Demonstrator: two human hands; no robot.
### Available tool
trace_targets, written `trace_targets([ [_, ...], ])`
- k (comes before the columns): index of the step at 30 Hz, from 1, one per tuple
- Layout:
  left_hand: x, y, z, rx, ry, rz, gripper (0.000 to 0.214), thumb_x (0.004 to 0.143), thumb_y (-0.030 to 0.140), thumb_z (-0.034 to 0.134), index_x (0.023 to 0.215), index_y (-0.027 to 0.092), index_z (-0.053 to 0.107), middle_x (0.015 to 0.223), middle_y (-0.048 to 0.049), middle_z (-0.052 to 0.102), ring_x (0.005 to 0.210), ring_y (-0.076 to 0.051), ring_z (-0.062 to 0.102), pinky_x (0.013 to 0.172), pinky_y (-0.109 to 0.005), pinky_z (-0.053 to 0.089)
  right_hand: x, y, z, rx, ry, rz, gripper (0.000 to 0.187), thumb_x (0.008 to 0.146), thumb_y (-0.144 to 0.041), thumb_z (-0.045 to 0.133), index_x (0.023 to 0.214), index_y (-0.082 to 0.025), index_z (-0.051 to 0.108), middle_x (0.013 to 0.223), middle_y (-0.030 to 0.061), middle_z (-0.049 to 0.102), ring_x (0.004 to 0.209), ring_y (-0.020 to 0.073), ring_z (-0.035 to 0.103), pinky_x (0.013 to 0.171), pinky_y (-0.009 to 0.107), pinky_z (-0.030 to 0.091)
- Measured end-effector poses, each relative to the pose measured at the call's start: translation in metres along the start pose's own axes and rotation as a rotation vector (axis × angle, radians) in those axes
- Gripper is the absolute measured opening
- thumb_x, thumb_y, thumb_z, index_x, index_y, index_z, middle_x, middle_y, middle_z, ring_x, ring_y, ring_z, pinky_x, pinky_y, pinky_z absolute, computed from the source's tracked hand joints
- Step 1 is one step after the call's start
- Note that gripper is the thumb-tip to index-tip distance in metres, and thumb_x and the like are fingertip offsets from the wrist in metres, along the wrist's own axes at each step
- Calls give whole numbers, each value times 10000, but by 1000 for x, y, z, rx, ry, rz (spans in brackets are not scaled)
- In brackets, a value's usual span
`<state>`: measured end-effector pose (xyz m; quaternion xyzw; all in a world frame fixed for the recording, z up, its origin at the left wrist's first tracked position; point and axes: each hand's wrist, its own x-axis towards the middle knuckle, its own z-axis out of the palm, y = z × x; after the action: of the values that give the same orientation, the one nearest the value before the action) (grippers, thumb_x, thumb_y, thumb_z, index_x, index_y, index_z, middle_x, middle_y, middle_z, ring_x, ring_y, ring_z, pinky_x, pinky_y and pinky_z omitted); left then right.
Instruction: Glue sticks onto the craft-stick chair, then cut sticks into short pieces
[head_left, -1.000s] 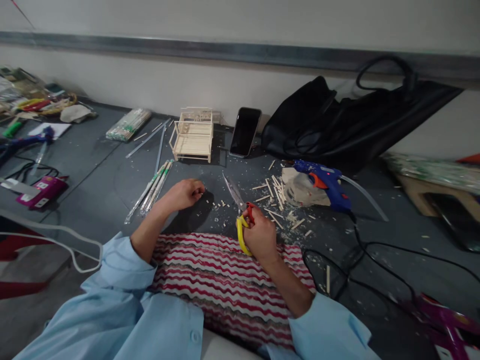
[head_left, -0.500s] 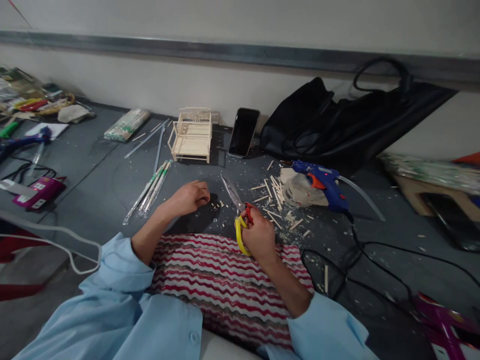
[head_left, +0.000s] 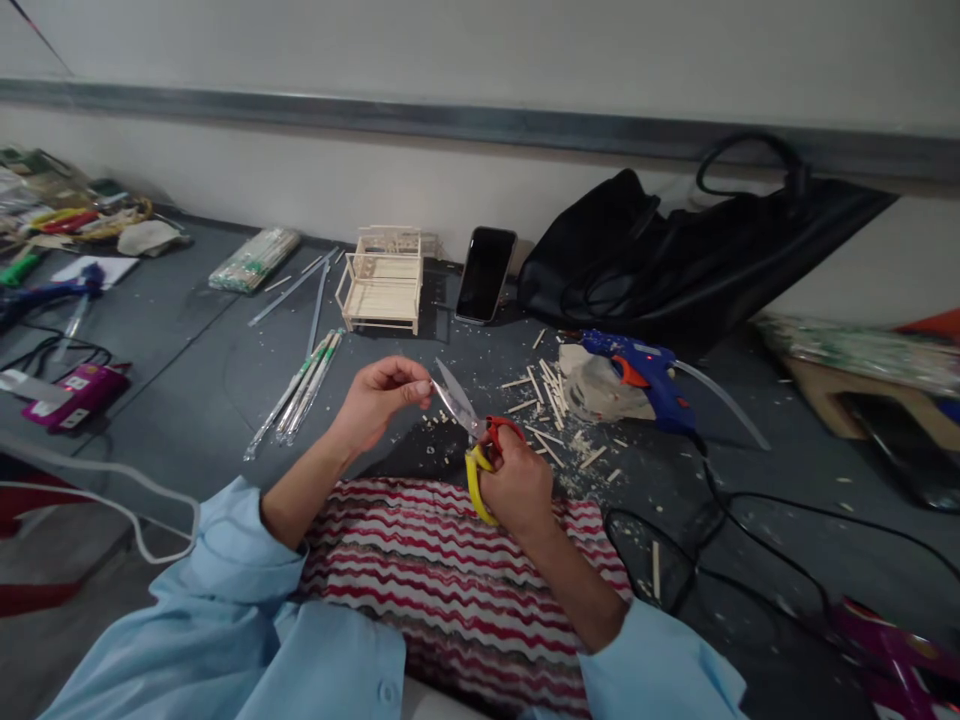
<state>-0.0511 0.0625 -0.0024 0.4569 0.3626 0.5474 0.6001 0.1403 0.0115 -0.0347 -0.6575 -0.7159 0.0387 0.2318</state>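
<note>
My right hand grips a pair of scissors by its red and yellow handles; the blades are parted and point up and left. Thumb and forefinger of my left hand are pinched together close to the blade tips. Whatever sits in that pinch is too small to make out. Tiny cut wooden bits lie on the grey table below the blades. To the right, short wooden sticks are scattered beside a blue glue gun. A small wooden model of sticks stands beyond my left hand.
Wrapped sticks and a stick bundle lie at left. A phone leans upright near a black bag. Black cables run across the right side. A striped cloth covers my lap.
My left hand has lifted and turned, bringing its pinched fingertips beside the blade tips. The scissors, nearly closed before, have opened wider in my right hand.
</note>
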Motion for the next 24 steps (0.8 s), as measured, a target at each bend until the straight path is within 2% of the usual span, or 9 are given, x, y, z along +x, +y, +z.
trace_targets([
  [8,-4,1,3,51,7,50,233,646,227,771,794,161,605,711,4,657,640,-110,617,650,-247,522,0,0,-1,-90,-3,-22,152,771,-324,476,707,-205,548,489,-16,463,482,135,438,481,261,188],
  [17,-4,7,4,99,4,36,245,664,167,732,824,165,547,770,6,674,668,-98,623,653,-224,511,0,3,2,-213,111,-89,216,767,-368,491,789,-180,596,591,37,584,559,165,513,536,277,254],
  [24,-4,7,3,67,-19,6,321,657,173,744,866,173,499,774,9,691,693,-107,645,675,-232,525,1,3,0,-228,114,-95,202,771,-342,486,799,-173,595,616,52,602,576,174,526,549,281,275],
])
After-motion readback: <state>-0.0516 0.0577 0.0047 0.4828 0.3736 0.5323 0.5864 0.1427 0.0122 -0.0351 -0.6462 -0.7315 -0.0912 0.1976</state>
